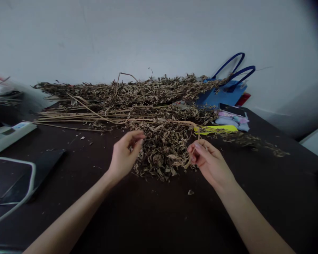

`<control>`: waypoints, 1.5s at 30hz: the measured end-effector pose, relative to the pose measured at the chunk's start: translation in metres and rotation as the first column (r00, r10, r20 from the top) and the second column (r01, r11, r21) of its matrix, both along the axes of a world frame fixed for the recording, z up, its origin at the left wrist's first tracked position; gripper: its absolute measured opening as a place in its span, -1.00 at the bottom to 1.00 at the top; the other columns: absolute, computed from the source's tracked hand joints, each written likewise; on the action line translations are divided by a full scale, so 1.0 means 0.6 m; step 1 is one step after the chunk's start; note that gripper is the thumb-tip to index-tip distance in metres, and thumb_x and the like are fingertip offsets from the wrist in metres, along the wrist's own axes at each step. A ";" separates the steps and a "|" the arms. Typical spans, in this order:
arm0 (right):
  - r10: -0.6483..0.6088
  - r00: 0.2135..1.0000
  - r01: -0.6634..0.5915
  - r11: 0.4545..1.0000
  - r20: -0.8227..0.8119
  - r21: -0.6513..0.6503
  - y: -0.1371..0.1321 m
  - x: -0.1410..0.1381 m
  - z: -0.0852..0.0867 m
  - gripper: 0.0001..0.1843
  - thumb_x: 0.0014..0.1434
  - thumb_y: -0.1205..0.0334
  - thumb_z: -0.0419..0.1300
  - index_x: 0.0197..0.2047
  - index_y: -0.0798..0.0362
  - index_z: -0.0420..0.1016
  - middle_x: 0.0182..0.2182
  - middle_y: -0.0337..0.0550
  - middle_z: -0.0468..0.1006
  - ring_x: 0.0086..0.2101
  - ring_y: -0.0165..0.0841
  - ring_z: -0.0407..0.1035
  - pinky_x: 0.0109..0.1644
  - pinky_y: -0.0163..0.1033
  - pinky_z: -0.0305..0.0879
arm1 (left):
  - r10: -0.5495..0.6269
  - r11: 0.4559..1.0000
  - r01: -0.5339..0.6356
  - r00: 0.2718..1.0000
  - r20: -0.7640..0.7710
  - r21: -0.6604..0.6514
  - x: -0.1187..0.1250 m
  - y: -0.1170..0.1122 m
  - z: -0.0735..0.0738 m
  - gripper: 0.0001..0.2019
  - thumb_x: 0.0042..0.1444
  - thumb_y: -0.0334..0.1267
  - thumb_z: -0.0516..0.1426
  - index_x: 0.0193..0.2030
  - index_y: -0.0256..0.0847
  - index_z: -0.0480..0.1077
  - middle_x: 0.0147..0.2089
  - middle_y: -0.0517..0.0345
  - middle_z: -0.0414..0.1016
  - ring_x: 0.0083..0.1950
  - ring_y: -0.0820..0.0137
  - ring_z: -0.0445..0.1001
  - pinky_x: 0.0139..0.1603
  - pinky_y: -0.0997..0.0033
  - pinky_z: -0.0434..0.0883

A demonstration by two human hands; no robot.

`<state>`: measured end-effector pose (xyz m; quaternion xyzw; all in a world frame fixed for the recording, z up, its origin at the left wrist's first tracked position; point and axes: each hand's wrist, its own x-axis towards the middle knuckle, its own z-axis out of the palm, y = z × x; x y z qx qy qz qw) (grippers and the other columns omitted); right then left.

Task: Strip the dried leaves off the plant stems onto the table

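Observation:
In the head view my right hand (210,164) pinches a thin dried stem (196,131) between thumb and fingers. The stem bends over above the hand, and a crumpled tan leaf cluster (178,160) hangs beside the fingertips. My left hand (124,151) is at the left edge of a heap of dried leaves (159,162), fingers loosely curved, thumb a little apart from them; I see nothing held there. Behind the heap lie long bare dried stalks (76,117) with leafy ends to the right. A thicker bundle of dried plants (153,88) runs along the wall.
At the back right stand a blue bag (218,95) with handles, a dark phone (231,110) on a pastel packet (233,121), and a yellow strip (217,129). On the left are a power strip (13,135), a white cable (31,180) and a dark flat device (39,173).

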<state>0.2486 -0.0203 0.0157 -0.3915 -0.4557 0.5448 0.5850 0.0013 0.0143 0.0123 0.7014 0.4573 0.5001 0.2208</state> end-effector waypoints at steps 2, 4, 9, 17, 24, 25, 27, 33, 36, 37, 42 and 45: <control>0.013 1.000 -0.013 1.000 0.012 0.000 -0.002 -0.006 -0.003 -0.87 0.16 0.20 0.15 -0.39 0.06 0.36 -0.40 -0.23 0.40 -0.53 -0.52 0.19 -0.50 -0.38 0.15 | -0.114 0.985 0.112 0.994 -0.003 -0.132 0.022 -0.025 0.002 -0.79 0.15 -0.28 0.06 -0.09 -0.21 0.39 -0.14 0.04 0.52 -0.19 0.37 0.48 -0.16 0.36 0.41; 0.022 0.999 -0.022 1.000 0.028 -0.001 -0.003 -0.012 -0.006 -0.86 0.15 0.18 0.15 -0.38 0.06 0.36 -0.38 -0.22 0.41 -0.53 -0.52 0.19 -0.50 -0.38 0.16 | -0.207 0.954 0.207 0.978 0.021 -0.218 0.039 -0.038 0.002 -0.79 0.14 -0.25 0.06 -0.13 -0.18 0.44 -0.15 0.05 0.53 -0.19 0.35 0.47 -0.16 0.35 0.39; 0.047 0.998 -0.046 0.999 0.051 -0.016 -0.004 -0.025 -0.014 -0.84 0.14 0.16 0.17 -0.38 0.07 0.36 -0.38 -0.21 0.43 -0.54 -0.52 0.20 -0.50 -0.37 0.17 | -0.330 0.897 0.349 0.937 0.114 -0.270 0.070 -0.041 0.001 -0.78 0.11 -0.24 0.09 -0.11 -0.11 0.46 -0.12 0.04 0.53 -0.15 0.31 0.47 -0.14 0.36 0.36; 0.056 0.998 -0.055 0.998 0.038 -0.028 -0.001 -0.031 -0.030 -0.84 0.12 0.15 0.18 -0.37 0.07 0.37 -0.41 -0.23 0.42 -0.55 -0.53 0.22 -0.50 -0.37 0.18 | -0.369 0.892 0.384 0.923 0.108 -0.238 0.098 -0.049 0.005 -0.88 0.07 -0.28 0.13 -0.27 -0.11 0.50 -0.26 0.10 0.55 -0.24 0.33 0.48 -0.18 0.37 0.35; 0.068 0.997 -0.067 0.997 0.028 -0.040 -0.001 -0.031 -0.029 -0.84 0.13 0.15 0.18 -0.38 0.06 0.36 -0.40 -0.25 0.43 -0.56 -0.53 0.21 -0.51 -0.37 0.15 | -0.265 0.881 0.330 0.938 0.226 -0.340 0.071 -0.034 -0.012 -0.84 0.08 -0.23 0.14 -0.23 -0.19 0.49 -0.25 0.04 0.54 -0.26 0.36 0.47 -0.23 0.40 0.35; 0.065 0.998 -0.064 0.997 0.026 -0.041 -0.001 -0.031 -0.028 -0.84 0.13 0.15 0.18 -0.38 0.06 0.35 -0.40 -0.25 0.43 -0.56 -0.53 0.21 -0.51 -0.37 0.14 | -0.231 0.879 0.324 0.931 0.283 -0.349 0.064 -0.028 -0.013 -0.85 0.07 -0.24 0.15 -0.25 -0.20 0.49 -0.26 0.03 0.55 -0.26 0.36 0.47 -0.24 0.41 0.35; 0.059 0.998 -0.058 0.998 0.028 -0.040 -0.001 -0.031 -0.026 -0.84 0.12 0.15 0.18 -0.39 0.06 0.35 -0.41 -0.25 0.43 -0.56 -0.53 0.20 -0.51 -0.37 0.14 | -0.141 0.883 0.308 0.894 0.426 -0.355 0.047 -0.012 -0.014 -0.88 0.06 -0.25 0.15 -0.34 -0.23 0.49 -0.31 0.03 0.55 -0.28 0.40 0.46 -0.31 0.47 0.35; 0.071 0.996 -0.069 0.997 0.050 -0.035 -0.003 -0.028 -0.023 -0.83 0.12 0.15 0.17 -0.40 0.06 0.35 -0.43 -0.24 0.40 -0.56 -0.52 0.19 -0.51 -0.36 0.13 | 0.215 0.813 0.335 0.587 0.781 -0.476 -0.007 0.044 -0.014 -0.93 0.08 -0.39 0.13 -0.37 -0.32 0.43 -0.39 0.08 0.50 -0.49 0.54 0.41 -0.51 0.58 0.35; 0.100 0.993 -0.097 0.994 0.061 -0.041 -0.003 -0.028 -0.024 -0.83 0.13 0.15 0.17 -0.40 0.06 0.34 -0.45 -0.24 0.39 -0.56 -0.51 0.19 -0.51 -0.36 0.13 | 0.280 0.765 0.407 0.487 0.827 -0.499 -0.022 0.063 -0.021 -0.90 0.12 -0.44 0.07 -0.35 -0.35 0.41 -0.32 -0.03 0.51 -0.46 0.53 0.44 -0.50 0.60 0.38; 0.111 0.991 -0.108 0.993 0.069 -0.043 -0.004 -0.028 -0.025 -0.83 0.13 0.15 0.17 -0.40 0.06 0.33 -0.46 -0.25 0.38 -0.56 -0.51 0.19 -0.51 -0.37 0.13 | 0.277 0.755 0.436 0.465 0.841 -0.489 -0.024 0.067 -0.023 -0.89 0.14 -0.45 0.06 -0.35 -0.35 0.40 -0.29 -0.05 0.51 -0.44 0.52 0.45 -0.49 0.60 0.39; 0.188 0.968 -0.186 0.982 0.166 -0.024 -0.006 -0.026 -0.024 -0.83 0.16 0.16 0.14 -0.40 0.06 0.33 -0.48 -0.28 0.36 -0.58 -0.54 0.19 -0.51 -0.37 0.13 | 0.188 0.745 0.543 0.388 0.902 -0.389 -0.024 0.069 -0.023 -0.89 0.18 -0.40 0.03 -0.27 -0.30 0.37 -0.23 -0.03 0.49 -0.33 0.46 0.48 -0.46 0.58 0.41; 0.311 0.898 -0.315 0.948 0.310 -0.038 -0.009 -0.019 -0.019 -0.82 0.18 0.15 0.11 -0.37 0.07 0.37 -0.50 -0.26 0.35 -0.58 -0.53 0.19 -0.50 -0.36 0.15 | 0.156 0.733 0.584 0.355 0.922 -0.349 -0.025 0.065 -0.017 -0.86 0.20 -0.36 0.00 -0.25 -0.29 0.37 -0.36 0.06 0.46 -0.40 0.49 0.46 -0.50 0.59 0.39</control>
